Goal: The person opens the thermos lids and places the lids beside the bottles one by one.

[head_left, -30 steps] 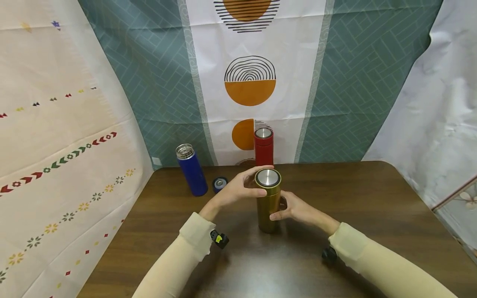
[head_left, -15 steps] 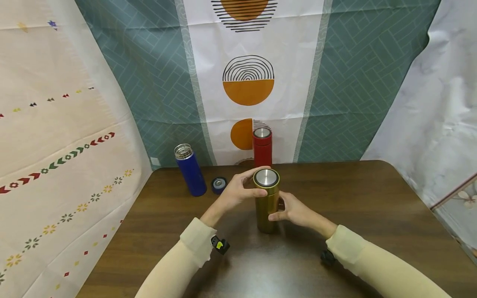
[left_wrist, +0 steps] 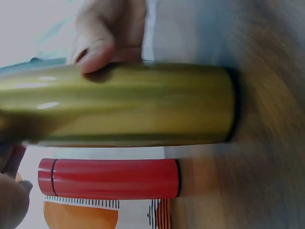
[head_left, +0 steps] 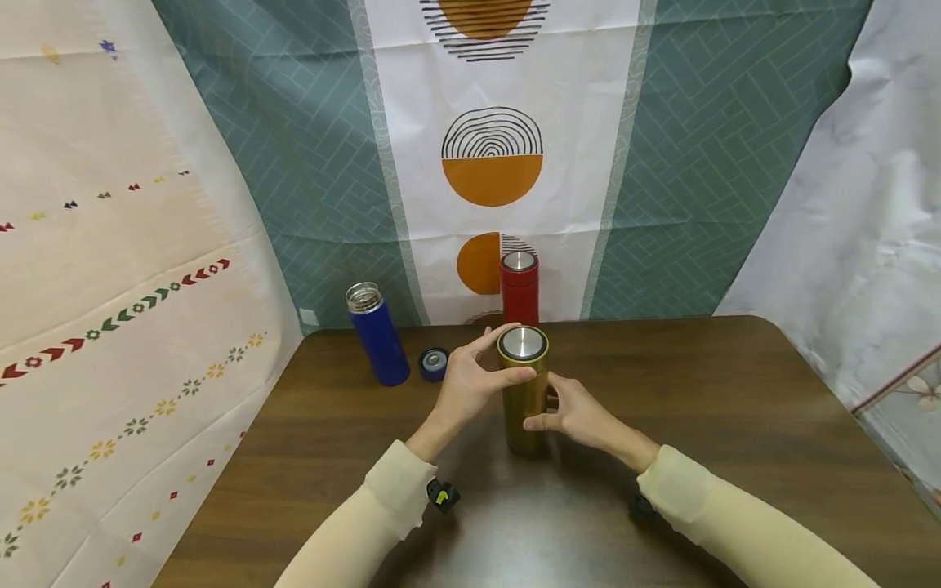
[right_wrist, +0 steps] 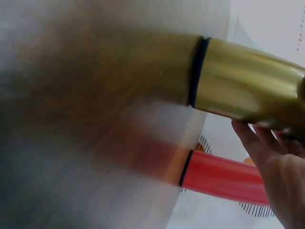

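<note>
A gold thermos (head_left: 518, 400) with a silver-topped lid (head_left: 524, 344) stands upright on the brown table (head_left: 684, 376). Round its lid end, my left hand (head_left: 469, 382) grips with the thumb across the near side and the index finger by the far rim. My right hand (head_left: 584, 415) holds the body lower down from the right, thumb in front; its other fingers are partly hidden behind the thermos. In the right wrist view, fingertips of this hand (right_wrist: 281, 167) touch the thermos side. A dark base ring shows on the gold thermos (left_wrist: 157, 105) in the left wrist view.
A red thermos (head_left: 519, 290) with its lid on stands behind the gold one. At the back left is an open blue thermos (head_left: 378, 339), its dark blue lid (head_left: 434, 363) lying beside it. Patterned cloths (head_left: 316, 163) hang behind and beside the table.
My left hand has turned slightly about the lid: its thumb moved right along the near side, its index finger back left. The right hand and gold thermos have shifted slightly left.
</note>
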Demonstrator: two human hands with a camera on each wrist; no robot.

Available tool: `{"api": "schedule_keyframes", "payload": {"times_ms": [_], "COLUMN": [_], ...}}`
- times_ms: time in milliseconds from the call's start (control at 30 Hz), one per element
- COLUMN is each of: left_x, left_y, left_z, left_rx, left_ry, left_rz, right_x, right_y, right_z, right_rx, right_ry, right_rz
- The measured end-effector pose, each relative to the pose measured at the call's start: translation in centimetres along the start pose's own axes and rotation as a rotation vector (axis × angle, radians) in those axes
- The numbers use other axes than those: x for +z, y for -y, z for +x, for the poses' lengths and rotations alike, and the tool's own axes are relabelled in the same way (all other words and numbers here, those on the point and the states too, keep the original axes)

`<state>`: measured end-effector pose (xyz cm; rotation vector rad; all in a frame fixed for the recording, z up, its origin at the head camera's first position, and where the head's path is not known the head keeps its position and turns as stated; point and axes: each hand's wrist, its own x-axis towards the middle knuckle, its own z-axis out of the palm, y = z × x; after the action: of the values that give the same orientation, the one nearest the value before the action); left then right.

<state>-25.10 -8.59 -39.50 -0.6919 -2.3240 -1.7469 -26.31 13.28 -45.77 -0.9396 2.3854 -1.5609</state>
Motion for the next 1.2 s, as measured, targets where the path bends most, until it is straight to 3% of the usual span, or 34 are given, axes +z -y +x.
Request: {"api": "schedule_keyframes", "payload": {"times_ms": [67, 133, 333, 433, 500, 633, 933, 1033, 1200], "left_x": [0.3, 0.2, -1.7, -2.9, -3.3, -3.3, -1.1, -1.1, -2.5], "left_y": [0.0, 0.1, 0.0, -0.2, -0.2, -0.3, -0.5, -0.5, -0.4], "left_z": [-0.1, 0.0, 1.2, 2.0, 2.3, 2.4, 1.1, 0.8, 1.2], "left_rx": [-0.007, -0.004, -0.014, -0.016, -0.008, 0.002, -0.005, -0.023, -0.028], "left_ry": [-0.031, 0.006, 0.300, 0.428, 0.477, 0.456, 0.233, 0.263, 0.389], "left_rz": [0.022, -0.020, -0.178, -0.170, -0.149, -0.134, -0.192, -0.196, -0.192], "right_x": [0.0, 0.0, 0.0, 0.1, 0.1, 0.1, 0.3, 0.3, 0.3], "right_y": [0.1, 0.1, -0.1, -0.2, -0.3, -0.5, -0.5, -0.3, -0.3], "right_z": [0.0, 0.0, 0.2, 0.2, 0.2, 0.2, 0.1, 0.1, 0.1], "right_rx": [0.006, 0.003, -0.011, -0.018, -0.023, -0.034, 0.011, 0.007, -0.001], "right_ry": [-0.015, -0.015, 0.048, 0.066, 0.070, 0.062, 0.047, 0.046, 0.047], "right_rz": [-0.007, 0.011, 0.060, 0.068, 0.069, 0.059, 0.097, 0.099, 0.090]}}
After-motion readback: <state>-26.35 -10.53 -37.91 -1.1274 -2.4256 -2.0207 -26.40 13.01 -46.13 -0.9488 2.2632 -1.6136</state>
